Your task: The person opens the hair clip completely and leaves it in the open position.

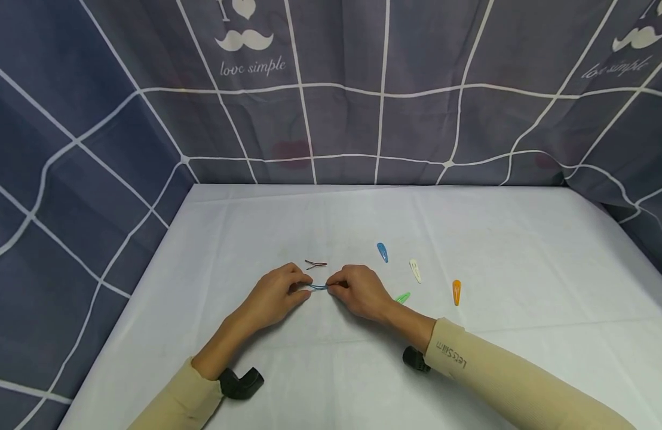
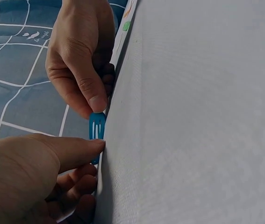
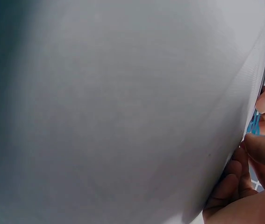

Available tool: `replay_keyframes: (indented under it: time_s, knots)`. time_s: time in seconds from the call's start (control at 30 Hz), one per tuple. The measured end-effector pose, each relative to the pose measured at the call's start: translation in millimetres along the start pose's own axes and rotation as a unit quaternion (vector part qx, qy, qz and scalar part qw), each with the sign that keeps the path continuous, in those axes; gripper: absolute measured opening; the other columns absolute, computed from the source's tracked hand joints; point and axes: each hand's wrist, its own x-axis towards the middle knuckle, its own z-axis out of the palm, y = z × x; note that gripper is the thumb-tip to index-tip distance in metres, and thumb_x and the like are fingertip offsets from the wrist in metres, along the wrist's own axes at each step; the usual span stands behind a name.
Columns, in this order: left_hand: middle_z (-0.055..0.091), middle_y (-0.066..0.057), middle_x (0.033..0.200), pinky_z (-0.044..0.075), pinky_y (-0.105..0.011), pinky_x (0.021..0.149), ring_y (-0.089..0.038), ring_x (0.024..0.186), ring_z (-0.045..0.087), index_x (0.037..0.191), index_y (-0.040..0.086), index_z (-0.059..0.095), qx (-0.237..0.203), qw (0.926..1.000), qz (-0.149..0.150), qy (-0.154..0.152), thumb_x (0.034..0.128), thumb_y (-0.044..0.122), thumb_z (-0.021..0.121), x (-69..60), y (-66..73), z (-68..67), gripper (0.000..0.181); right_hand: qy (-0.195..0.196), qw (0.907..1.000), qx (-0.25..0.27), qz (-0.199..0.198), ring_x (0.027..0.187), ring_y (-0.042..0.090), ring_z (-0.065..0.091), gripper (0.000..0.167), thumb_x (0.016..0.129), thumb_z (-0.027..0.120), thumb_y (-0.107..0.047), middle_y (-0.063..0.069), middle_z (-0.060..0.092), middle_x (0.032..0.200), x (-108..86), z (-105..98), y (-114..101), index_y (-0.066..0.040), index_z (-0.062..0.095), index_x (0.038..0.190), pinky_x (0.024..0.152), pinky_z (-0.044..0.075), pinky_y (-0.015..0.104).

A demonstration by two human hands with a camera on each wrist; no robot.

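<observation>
A blue snap hair clip (image 1: pixel 318 287) is held between both hands low over the white table. The left hand (image 1: pixel 277 295) pinches one end, and in the left wrist view its thumb lies across the slotted blue clip (image 2: pixel 97 125). At the other end, the right hand (image 1: pixel 360 292) pinches the clip between thumb and fingers. Only a sliver of the clip (image 3: pixel 254 125) shows between the hands in the right wrist view. Just beyond the fingertips lies a dark reddish-brown hair clip (image 1: pixel 316 264), its parts spread apart.
To the right lie a second blue clip (image 1: pixel 382 252), a white clip (image 1: pixel 415 270) and an orange clip (image 1: pixel 457 292). A green clip (image 1: pixel 402 297) is partly hidden behind the right wrist. Grey checked curtain (image 1: pixel 342 125) borders the white tabletop (image 1: pixel 524 239).
</observation>
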Motion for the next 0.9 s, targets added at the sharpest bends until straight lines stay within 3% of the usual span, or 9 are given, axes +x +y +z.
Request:
replay_keyframes:
  time_s: [0.6,0.9]
  knots:
    - [0.060,0.005,0.095,0.046,-0.029,0.071,-0.009,0.081,0.053,0.108,0.008,0.074,-0.008,1.0000,-0.003,0.003,0.0887,0.014,0.074,-0.6,-0.2,0.2,0.020,-0.011,0.9998,-0.002,0.018,0.072,0.010,0.055,0.013,0.087,0.072,-0.006,-0.001,0.067,0.084,-0.6,-1.3,-1.5,-0.004,0.078,0.099,0.064,0.045,0.024]
    - [0.061,0.004,0.098,0.047,-0.030,0.072,-0.011,0.083,0.054,0.107,0.009,0.073,-0.012,0.9998,0.005,0.017,0.0891,0.015,0.074,0.2,0.4,0.7,0.019,-0.016,0.9988,0.026,0.039,0.080,0.012,0.059,0.023,0.087,0.072,-0.006,0.003,0.072,0.097,-1.1,-6.9,-2.8,-0.005,0.075,0.109,0.073,0.048,0.029]
